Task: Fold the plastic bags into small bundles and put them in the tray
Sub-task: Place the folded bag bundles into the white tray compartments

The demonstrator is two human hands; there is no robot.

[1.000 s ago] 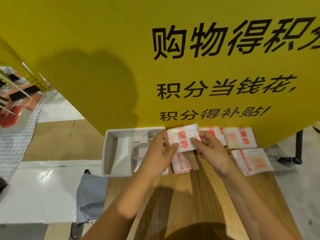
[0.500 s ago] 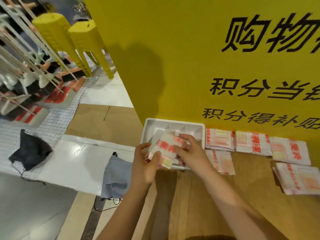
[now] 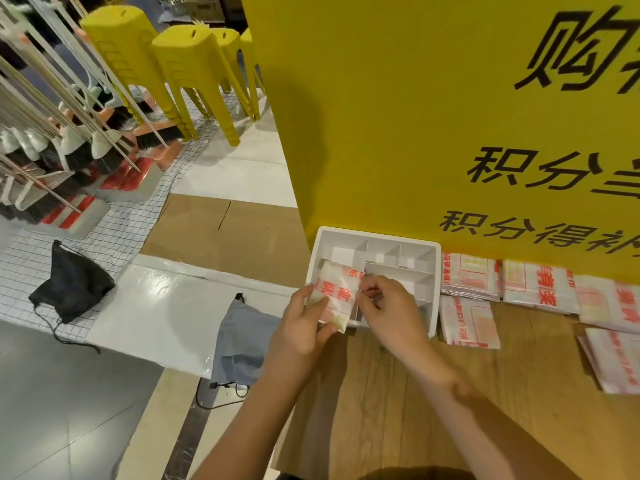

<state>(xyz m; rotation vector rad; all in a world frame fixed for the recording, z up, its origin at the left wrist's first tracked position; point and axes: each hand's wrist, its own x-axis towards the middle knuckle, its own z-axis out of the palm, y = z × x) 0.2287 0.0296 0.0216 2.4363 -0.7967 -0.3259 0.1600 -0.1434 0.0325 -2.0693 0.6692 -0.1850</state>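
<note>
folded white red-printed bag (image 3: 335, 295) over white divided tray's (image 3: 434, 271) left compartment

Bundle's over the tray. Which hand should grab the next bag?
Right. The right hand only pinches the bundle at its edge and sits nearest the bags right of the tray; the left hand grips the bundle and can seat it.

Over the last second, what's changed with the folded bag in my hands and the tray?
The left hand and right hand carried the folded bag bundle leftward, from the right edge of the white divided tray to over its left compartment, still gripping it. The tray stays against the yellow sign, and the other folded bags remain on the wooden table to its right.
</note>
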